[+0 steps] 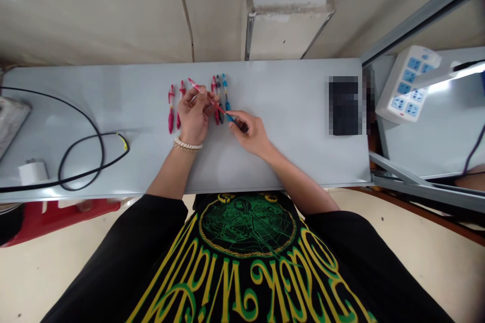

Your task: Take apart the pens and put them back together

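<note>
My left hand (195,113) is closed on a red pen barrel (194,84), which slants down to the right. From its lower end a thin red refill (217,107) sticks out towards my right hand (250,131). That hand pinches a blue pen grip section (230,118) at the tip of the refill; whether the refill is inside it I cannot tell. Left of my left hand lie a red pen (171,109) and a second red pen (182,89), partly covered by the hand. Between my hands lie another red pen (213,83), a black pen (219,83) and a blue pen (225,83).
A looped black cable (100,146) and a white charger plug (33,171) are on the left of the grey table (288,111). A dark pixelated object (344,106) lies at the right end. Beyond the metal frame is a white power strip (407,83).
</note>
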